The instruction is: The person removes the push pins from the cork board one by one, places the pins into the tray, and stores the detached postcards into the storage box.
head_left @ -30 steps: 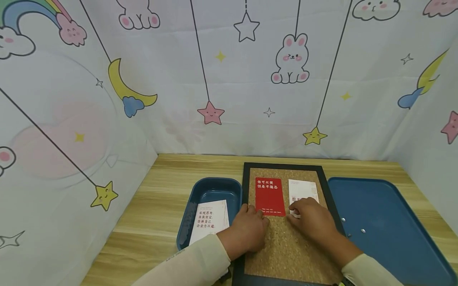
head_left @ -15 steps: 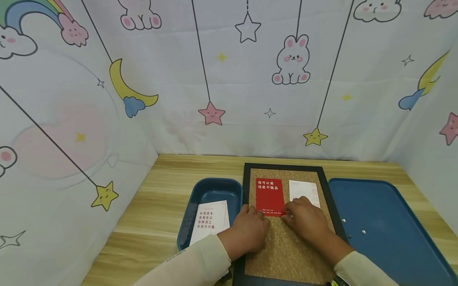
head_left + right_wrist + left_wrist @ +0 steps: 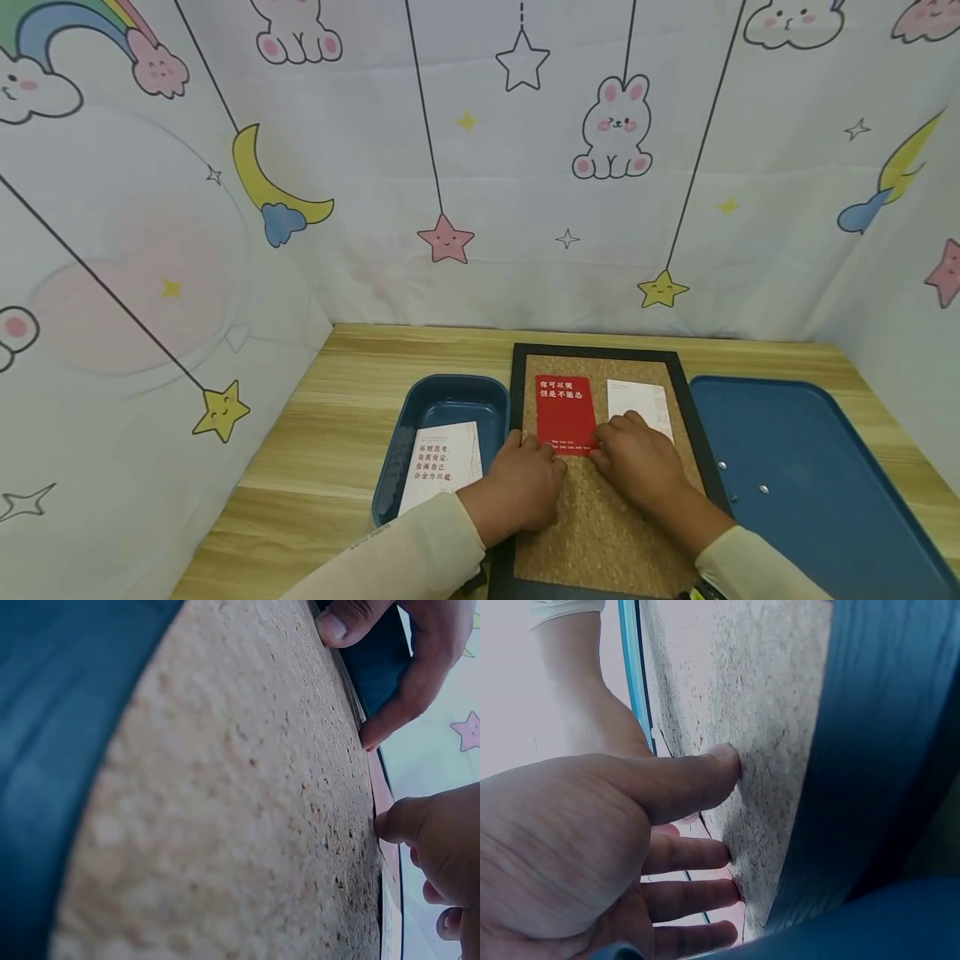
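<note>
Two hands (image 3: 581, 475) on grainy cork board (image 3: 600, 533) — glossy red card (image 3: 566, 413), rectangular.

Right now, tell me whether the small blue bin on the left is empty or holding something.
Holding something. The small blue bin has one white card with red text leaning in its near end; its far end shows bare bottom.

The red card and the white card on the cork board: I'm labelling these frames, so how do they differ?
The red card is solid red with white characters on top; the white card is pale with faint print. The red card lies left of the white card. Both hands touch the red card's lower edge, left hand and right hand; the right hand also covers the white card's lower left corner. Both lie flat on the cork board, upright rectangles.
</note>
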### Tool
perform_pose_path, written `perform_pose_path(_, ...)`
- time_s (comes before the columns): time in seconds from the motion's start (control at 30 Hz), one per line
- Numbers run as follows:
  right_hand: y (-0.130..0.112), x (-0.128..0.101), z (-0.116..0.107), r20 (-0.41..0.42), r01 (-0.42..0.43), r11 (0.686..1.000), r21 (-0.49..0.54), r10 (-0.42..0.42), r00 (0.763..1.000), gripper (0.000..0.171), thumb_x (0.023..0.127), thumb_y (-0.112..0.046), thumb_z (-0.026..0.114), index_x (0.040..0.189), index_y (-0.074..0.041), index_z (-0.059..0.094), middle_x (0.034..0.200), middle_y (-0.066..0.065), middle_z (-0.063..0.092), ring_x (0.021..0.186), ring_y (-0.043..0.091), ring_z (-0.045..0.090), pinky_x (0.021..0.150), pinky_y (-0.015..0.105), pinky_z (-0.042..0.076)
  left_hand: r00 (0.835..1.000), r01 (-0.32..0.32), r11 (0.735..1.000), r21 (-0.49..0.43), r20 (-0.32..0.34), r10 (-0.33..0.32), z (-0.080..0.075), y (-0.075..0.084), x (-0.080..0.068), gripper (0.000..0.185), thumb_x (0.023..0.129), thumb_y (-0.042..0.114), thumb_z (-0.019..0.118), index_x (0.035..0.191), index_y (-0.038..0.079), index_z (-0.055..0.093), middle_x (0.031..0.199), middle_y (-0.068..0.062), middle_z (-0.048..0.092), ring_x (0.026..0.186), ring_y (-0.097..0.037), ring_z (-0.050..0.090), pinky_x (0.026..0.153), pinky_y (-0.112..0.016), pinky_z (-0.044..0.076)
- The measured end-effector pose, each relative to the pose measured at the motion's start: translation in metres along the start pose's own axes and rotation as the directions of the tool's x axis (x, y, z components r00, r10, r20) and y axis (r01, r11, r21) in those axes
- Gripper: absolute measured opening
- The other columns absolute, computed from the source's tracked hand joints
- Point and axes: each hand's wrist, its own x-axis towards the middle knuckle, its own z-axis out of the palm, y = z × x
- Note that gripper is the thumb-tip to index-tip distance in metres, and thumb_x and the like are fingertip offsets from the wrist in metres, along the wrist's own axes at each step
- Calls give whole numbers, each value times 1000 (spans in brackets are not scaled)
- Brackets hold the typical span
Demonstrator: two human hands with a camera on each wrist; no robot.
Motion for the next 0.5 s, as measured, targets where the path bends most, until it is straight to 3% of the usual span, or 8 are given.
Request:
perform_pose_path(0.23,0,2,1,21,-15,1000,-1,15,1000,22,82,-29,86,89,-15,72,83,-4,64,87,17,56,62,34,50,1000,0,1000,-25,12,0,1,0,1,52,79,47,83,122,20,72,111,2,68,103,-18,56,90,-40,39)
perform_pose_path(0.5,-2,8,-2,93,40,999,34,-43,995,16,86,-23,83,94,-16,71,86,-5,67,97,17,58,66,36,51,1000,3,1000,-28,29,-3,2,-1,4,55,78,47,83,124,20,71,116,2,68,109,-19,58,94,-41,38)
